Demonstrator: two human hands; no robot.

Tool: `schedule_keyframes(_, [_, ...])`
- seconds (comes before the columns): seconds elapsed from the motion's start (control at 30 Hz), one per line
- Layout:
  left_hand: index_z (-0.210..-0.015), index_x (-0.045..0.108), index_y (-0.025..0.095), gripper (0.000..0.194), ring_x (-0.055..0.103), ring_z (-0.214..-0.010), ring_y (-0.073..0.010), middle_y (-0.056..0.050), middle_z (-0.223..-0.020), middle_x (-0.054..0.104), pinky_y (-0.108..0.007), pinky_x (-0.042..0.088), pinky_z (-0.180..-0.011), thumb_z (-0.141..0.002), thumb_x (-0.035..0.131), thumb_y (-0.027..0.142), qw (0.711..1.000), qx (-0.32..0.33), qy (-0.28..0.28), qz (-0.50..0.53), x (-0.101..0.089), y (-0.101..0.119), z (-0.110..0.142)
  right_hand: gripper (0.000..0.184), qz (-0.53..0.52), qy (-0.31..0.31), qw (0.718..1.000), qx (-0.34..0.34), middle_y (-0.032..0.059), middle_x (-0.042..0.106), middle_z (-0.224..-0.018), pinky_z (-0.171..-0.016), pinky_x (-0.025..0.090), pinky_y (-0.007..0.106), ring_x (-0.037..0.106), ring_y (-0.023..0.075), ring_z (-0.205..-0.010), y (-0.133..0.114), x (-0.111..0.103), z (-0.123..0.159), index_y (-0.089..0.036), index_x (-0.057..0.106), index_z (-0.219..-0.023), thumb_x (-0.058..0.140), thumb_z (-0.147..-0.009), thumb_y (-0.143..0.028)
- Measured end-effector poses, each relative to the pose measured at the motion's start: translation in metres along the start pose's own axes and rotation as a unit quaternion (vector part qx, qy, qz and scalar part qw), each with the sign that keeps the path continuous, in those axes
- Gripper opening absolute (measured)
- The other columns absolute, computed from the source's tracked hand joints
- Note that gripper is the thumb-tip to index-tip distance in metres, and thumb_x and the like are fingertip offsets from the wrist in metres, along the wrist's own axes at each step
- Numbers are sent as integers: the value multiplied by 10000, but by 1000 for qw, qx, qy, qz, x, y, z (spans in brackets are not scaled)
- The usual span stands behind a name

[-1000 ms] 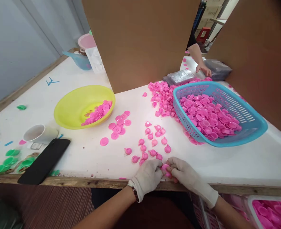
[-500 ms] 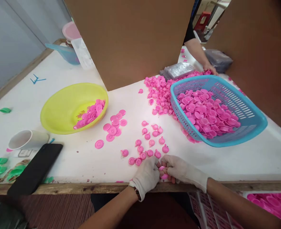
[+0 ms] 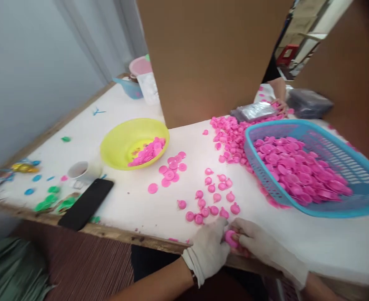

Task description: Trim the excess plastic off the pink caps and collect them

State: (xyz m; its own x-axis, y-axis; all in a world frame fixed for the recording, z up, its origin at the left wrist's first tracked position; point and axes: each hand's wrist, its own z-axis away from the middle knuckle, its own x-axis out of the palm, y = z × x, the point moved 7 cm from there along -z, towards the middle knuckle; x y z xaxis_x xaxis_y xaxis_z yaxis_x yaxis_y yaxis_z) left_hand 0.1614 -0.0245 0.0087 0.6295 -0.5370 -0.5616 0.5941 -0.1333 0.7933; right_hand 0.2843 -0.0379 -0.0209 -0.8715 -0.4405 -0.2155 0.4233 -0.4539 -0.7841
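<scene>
Head view: the R hand (image 3: 259,242) has its grip closed on a round pink pc (image 3: 231,238) at the tabletop's (image 3: 322,242) near edge, w/ the L hand (image 3: 209,248) curled right beside it (can't tell if it's pinching too). Just beyond lie loose tabbed pcs (image 3: 214,210), w/ a yellow bowl (image 3: 118,144) farther back on the L & a blue basket (image 3: 360,200) of pink pcs on the R. A co-worker's hand (image 3: 280,106) is at the pink pile (image 3: 230,133) behind, nr a wrapped pkg (image 3: 259,110).
</scene>
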Motion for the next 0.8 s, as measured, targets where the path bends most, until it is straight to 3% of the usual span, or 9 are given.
schedule_keyframes(0.07, [-1008, 543, 217, 254, 546, -693, -135, 0, -811, 607, -250, 424, -647, -757, 528, 184, 996, 24, 72, -35, -23, -5, 10, 94, -91, 70, 992, -46, -18, 554, -587, -490, 417, 232, 518, 118, -523, -5, -22, 6, -204, 513, -729, 531, -765, -289])
schedule_keyframes(0.1, [-1000, 548, 221, 235, 551, -725, -137, -4, -843, 606, -254, 433, -683, -769, 526, 184, 991, 27, 114, -59, -40, -12, 14, 85, -163, 129, 975, -77, -25, 547, -591, -495, 424, 234, 519, 119, -527, -7, -39, 10, -220, 513, -743, 556, -747, -293])
schedule_keyframes(0.17, [-962, 559, 212, 185, 551, -769, -135, -19, -890, 591, -253, 440, -720, -803, 480, 161, 974, 8, 191, -117, -82, -35, 21, 104, -317, 251, 904, -136, -35, 543, -645, -509, 438, 228, 510, 104, -536, -8, -70, 23, -257, 522, -788, 592, -722, -295])
schedule_keyframes(0.23, [-1001, 551, 203, 205, 546, -847, -140, -39, -960, 564, -248, 435, -756, -829, 448, 159, 946, -22, 269, -179, -128, -60, 27, 177, -395, 295, 856, -154, -34, 545, -687, -504, 439, 221, 505, 96, -540, -8, -80, 29, -282, 533, -840, 629, -692, -292])
schedule_keyframes(0.27, [-1045, 540, 202, 234, 541, -877, -147, -53, -1023, 541, -246, 434, -742, -832, 452, 169, 932, -47, 289, -214, -147, -74, 27, 216, -397, 284, 860, -148, -29, 550, -691, -493, 433, 223, 508, 99, -540, -10, -76, 28, -282, 536, -866, 646, -681, -295])
schedule_keyframes(0.37, [-1061, 539, 203, 237, 544, -800, -152, -59, -1042, 510, -240, 404, -626, -837, 462, 209, 906, -126, 262, -309, -179, -107, 21, 248, -311, 199, 923, -112, -9, 571, -663, -473, 406, 236, 525, 117, -533, -19, -41, 13, -237, 524, -900, 640, -711, -349])
schedule_keyframes(0.5, [-931, 539, 184, 151, 545, -794, -153, -40, -962, 533, -248, 396, -676, -877, 405, 225, 900, -114, 242, -346, -176, -116, 16, 215, -192, 123, 970, -78, -10, 559, -661, -472, 379, 225, 523, 104, -528, -21, 2, -7, -192, 497, -876, 526, -795, -389])
schedule_keyframes(0.63, [-1013, 516, 175, 200, 549, -817, -167, -56, -960, 548, -267, 432, -730, -837, 481, 263, 918, -70, 249, -302, -155, -108, 18, 194, -108, 95, 988, -56, -23, 536, -679, -447, 377, 213, 511, 92, -510, -19, 18, -13, -194, 488, -895, 437, -817, -364])
schedule_keyframes(0.8, [-1094, 490, 173, 299, 551, -849, -162, -69, -1008, 545, -277, 463, -770, -801, 517, 229, 947, 15, 244, -206, -120, -63, 21, 192, -72, 66, 993, -68, -25, 549, -730, -459, 392, 206, 522, 82, -512, -35, 38, -15, -206, 490, -940, 406, -822, -331])
